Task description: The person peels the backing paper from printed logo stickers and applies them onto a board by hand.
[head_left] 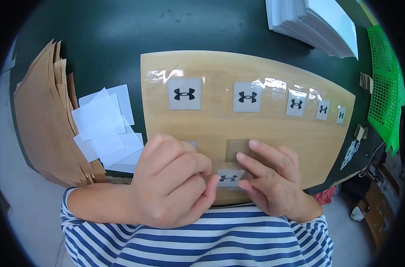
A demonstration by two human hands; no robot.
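Dark green tabletop (189, 26), overlain by a tan board (211, 127). Between the left hand (171, 182), closed, and the right hand (276, 178), fingers spread, a logo label (229, 177) is seen: left edge pinched, right edge met by the right thumb.

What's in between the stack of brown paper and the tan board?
Loose, overlapping white paper sheets lie on the dark green table between the brown paper stack and the tan board, as the head view shows.

green tabletop (100, 44) | pale floor (37, 218) | brown furniture (380, 218) at lower right, possibly a bench
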